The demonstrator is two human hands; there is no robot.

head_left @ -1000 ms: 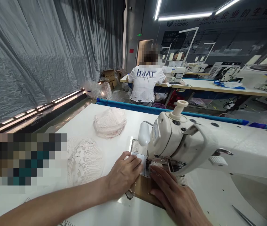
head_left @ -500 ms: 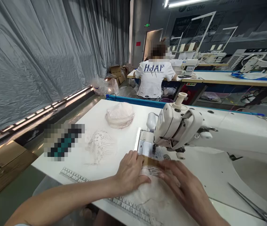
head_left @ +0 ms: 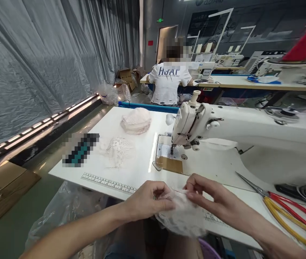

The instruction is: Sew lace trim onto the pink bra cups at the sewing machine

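Observation:
Between my two hands is a piece of white lace fabric, hanging down over the table's front edge. My left hand pinches its upper left side with thumb and curled fingers. On the other side my right hand grips the upper right edge, fingertips pressed together. Just beyond them stands a white sewing machine, its needle area and metal plate apart from the fabric. A brown strip lies on the plate's near side. To the left rest a pinkish gathered fabric piece and a sheer lace piece.
Scissors with red and yellow handles lie at the right. A printed ruler scale runs along the table's front edge. Ahead, a person in a white shirt sits at another table. A cardboard box stands on the floor at left.
Both hands have drawn the white lace fabric back from the machine plate towards me and lifted it at the table edge. The view has shifted right, bringing the scissors' coloured handles into sight.

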